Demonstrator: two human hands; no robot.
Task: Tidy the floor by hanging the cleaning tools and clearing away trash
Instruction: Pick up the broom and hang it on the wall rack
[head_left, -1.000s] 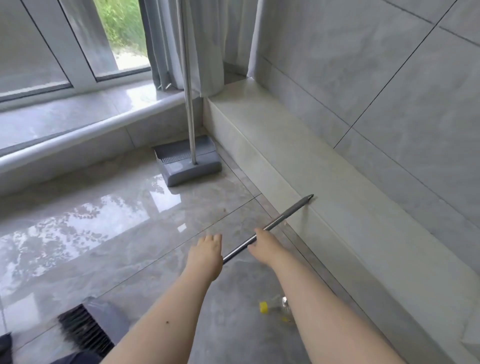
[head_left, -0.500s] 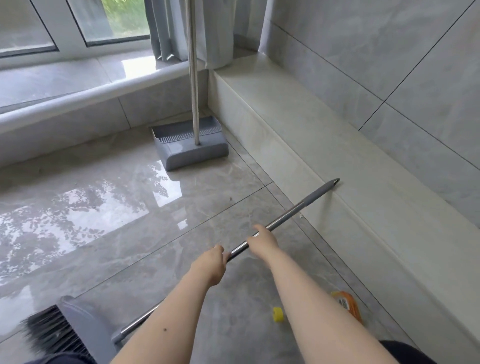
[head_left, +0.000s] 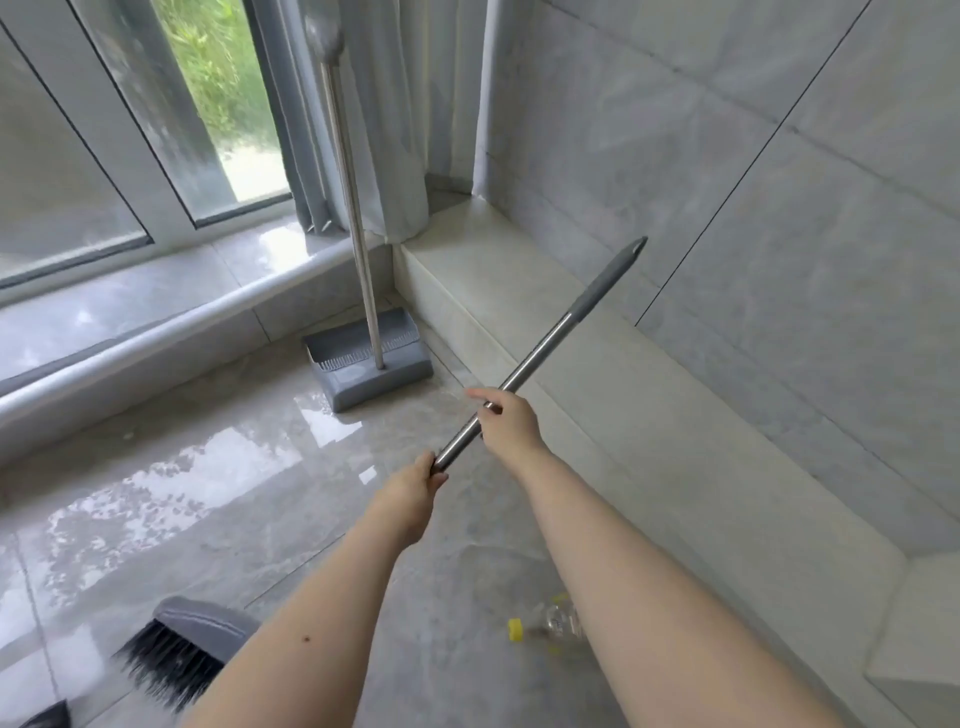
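I hold a broom by its metal handle (head_left: 545, 343), which slants up to the right and ends in a grey grip. My left hand (head_left: 415, 486) grips the handle low down. My right hand (head_left: 506, 423) holds it just above, with the forefinger stretched out. The broom's grey head with black bristles (head_left: 176, 649) lies at the lower left, partly behind my left forearm. A grey dustpan (head_left: 363, 366) with a long upright metal handle stands in the corner by the curtain. A clear plastic bottle with a yellow cap (head_left: 550, 623) lies on the floor, partly hidden by my right arm.
A low stone ledge (head_left: 623, 395) runs along the tiled wall on the right. A window sill (head_left: 156, 291) and a window span the left. Grey curtains (head_left: 395, 114) hang in the corner. The floor is glossy grey tile (head_left: 208, 467).
Both hands have raised the broom handle, so its grip end now points higher up against the wall. The view has lifted and the orange thing by the bottle is no longer seen.
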